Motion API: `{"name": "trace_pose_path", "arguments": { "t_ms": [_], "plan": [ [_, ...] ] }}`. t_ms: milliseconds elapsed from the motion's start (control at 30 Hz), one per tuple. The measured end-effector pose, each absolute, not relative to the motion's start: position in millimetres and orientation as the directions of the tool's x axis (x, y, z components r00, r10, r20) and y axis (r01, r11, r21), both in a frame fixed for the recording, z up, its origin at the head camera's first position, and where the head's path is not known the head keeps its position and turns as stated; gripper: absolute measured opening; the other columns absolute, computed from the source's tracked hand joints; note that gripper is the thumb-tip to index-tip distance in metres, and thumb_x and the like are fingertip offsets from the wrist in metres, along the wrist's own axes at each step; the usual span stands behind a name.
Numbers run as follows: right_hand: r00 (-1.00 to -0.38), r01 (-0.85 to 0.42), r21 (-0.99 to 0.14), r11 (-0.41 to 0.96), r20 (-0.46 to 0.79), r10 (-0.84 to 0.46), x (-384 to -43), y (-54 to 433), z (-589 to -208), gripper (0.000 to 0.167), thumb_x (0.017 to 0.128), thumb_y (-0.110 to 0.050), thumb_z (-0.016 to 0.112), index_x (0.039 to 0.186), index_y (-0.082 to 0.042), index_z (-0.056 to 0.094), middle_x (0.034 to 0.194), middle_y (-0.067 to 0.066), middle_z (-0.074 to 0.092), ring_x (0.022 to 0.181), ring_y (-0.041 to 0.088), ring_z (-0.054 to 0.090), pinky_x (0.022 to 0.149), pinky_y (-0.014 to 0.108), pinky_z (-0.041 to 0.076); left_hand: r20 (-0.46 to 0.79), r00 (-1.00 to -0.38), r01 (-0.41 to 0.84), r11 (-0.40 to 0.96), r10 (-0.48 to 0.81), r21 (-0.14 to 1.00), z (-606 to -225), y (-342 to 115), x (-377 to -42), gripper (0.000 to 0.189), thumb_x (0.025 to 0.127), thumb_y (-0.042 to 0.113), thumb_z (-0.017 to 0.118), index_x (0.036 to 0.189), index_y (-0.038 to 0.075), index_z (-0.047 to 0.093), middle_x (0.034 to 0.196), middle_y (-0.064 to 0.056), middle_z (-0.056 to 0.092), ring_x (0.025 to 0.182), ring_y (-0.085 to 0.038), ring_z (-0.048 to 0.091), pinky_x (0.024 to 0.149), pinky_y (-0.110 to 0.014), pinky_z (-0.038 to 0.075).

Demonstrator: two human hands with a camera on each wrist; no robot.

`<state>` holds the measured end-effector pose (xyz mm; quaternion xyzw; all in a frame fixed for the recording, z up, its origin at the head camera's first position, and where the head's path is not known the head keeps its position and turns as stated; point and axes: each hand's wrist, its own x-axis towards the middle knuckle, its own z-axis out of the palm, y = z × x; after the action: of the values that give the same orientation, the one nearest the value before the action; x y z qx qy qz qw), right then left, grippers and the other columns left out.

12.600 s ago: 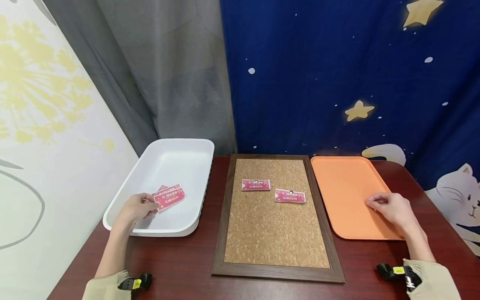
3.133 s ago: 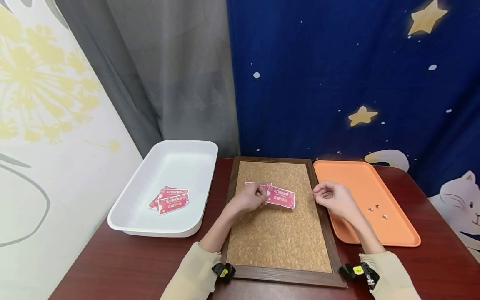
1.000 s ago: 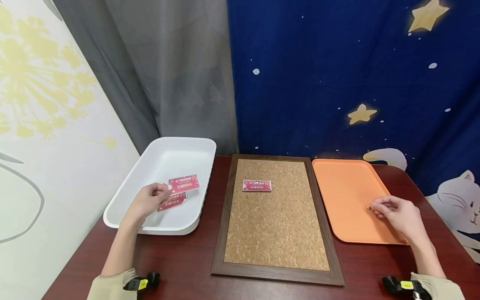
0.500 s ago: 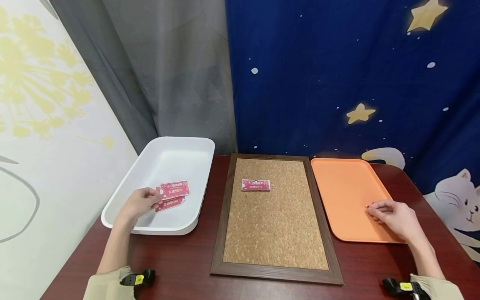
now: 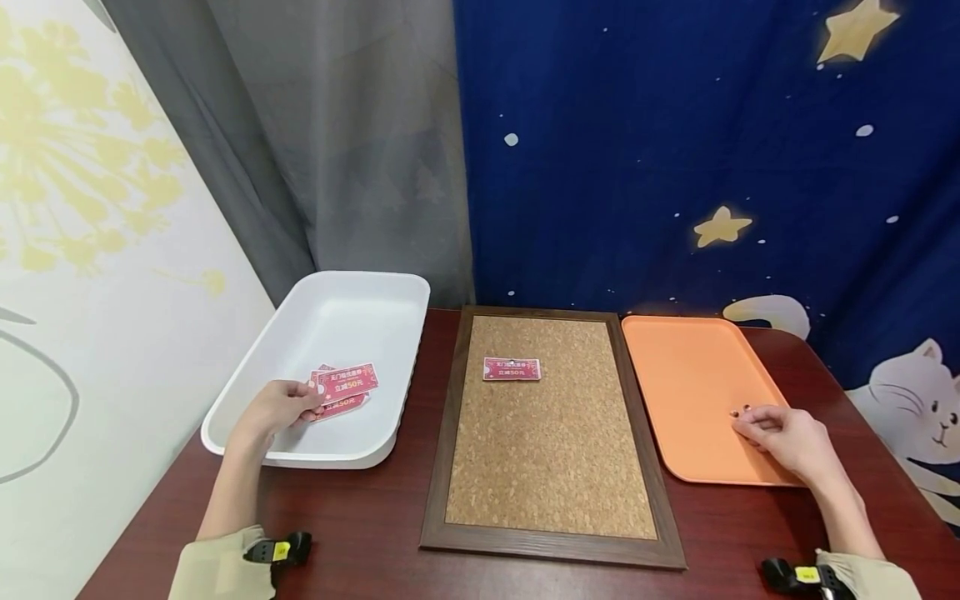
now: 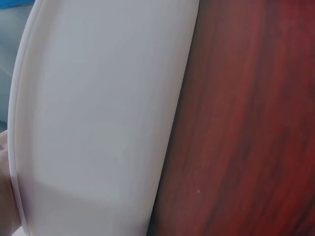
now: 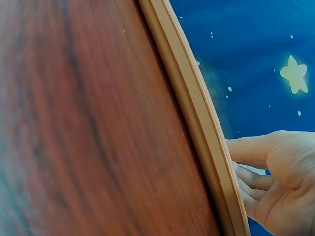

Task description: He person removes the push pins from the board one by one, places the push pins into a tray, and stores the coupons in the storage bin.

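Observation:
My left hand (image 5: 283, 410) reaches into the white tray (image 5: 408, 333), its thumb and fingers pinching the left end of a pink coupon (image 5: 351, 382). That coupon overlaps other pink coupons (image 5: 341, 407) in the tray. On the right, my right hand (image 5: 787, 433) is low over the orange tray (image 5: 697, 367), fingers curled with tips drawn together. Two small round tacks (image 5: 734, 414) lie just beyond those fingertips; I cannot tell whether another is between them. One more coupon (image 5: 512, 369) hangs tacked to the upper left of the cork board (image 5: 551, 467).
The wood-framed cork board lies between both trays on the dark red table (image 5: 360, 533). Behind the table hang a grey curtain (image 5: 375, 150) and a blue starry curtain (image 5: 600, 150). In the wrist views, tray rims hide most of the fingers.
The second coupon seen on the board earlier is gone from it. My left hand has carried a coupon into the white tray and lowered it; my right hand went from the board to the orange tray.

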<state>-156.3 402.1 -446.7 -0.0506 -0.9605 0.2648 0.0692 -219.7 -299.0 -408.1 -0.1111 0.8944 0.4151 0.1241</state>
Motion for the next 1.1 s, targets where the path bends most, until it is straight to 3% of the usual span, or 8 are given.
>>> {"name": "trace_pose_path", "arguments": {
  "t_ms": [200,400,800,1100],
  "plan": [
    [-0.985,0.077,-0.516,0.853,0.093,0.145,-157.3,402.7,-447.9,0.031,0.091,-0.029,0.076,0.094,0.001,0.075,0.079,0.005,0.073,0.067,0.006,0.058,0.069,0.032,0.040,-0.298,-0.951,-0.289,0.608,-0.089,0.739,-408.7,-300.4,-218.1,0.043,0.100,0.018,0.061,0.122,-0.018,0.053,0.089,-0.011,0.065,0.078,-0.017,0.057,0.066,-0.028,0.046],
    [-0.984,0.062,-0.519,0.852,0.109,0.138,-155.1,404.2,-446.9,0.031,0.092,-0.029,0.075,0.096,0.001,0.075,0.077,0.004,0.073,0.062,0.004,0.059,0.064,0.023,0.038,-0.272,-0.956,-0.282,0.606,-0.111,0.744,-408.0,-302.1,-216.5,0.040,0.100,0.017,0.061,0.120,-0.017,0.057,0.088,-0.012,0.064,0.078,-0.020,0.055,0.064,-0.029,0.045],
    [-0.981,0.071,-0.594,0.801,0.103,0.163,-151.9,402.5,-441.0,0.036,0.097,-0.026,0.069,0.105,0.009,0.069,0.085,0.014,0.074,0.062,0.007,0.064,0.058,0.019,0.046,-0.180,-0.981,-0.188,0.644,-0.078,0.742,-403.2,-301.3,-216.1,0.043,0.102,0.024,0.059,0.126,-0.012,0.056,0.104,-0.018,0.062,0.091,-0.026,0.055,0.070,-0.032,0.045],
    [-0.981,0.020,-0.647,0.762,0.134,0.140,-152.9,390.4,-432.5,0.034,0.098,-0.027,0.068,0.108,0.006,0.068,0.087,0.014,0.073,0.066,0.007,0.065,0.058,0.018,0.049,-0.110,-0.994,-0.093,0.661,-0.015,0.745,-390.8,-284.1,-213.0,0.038,0.100,0.022,0.062,0.122,-0.009,0.061,0.108,-0.023,0.063,0.095,-0.029,0.055,0.073,-0.030,0.046]
  ]
}}
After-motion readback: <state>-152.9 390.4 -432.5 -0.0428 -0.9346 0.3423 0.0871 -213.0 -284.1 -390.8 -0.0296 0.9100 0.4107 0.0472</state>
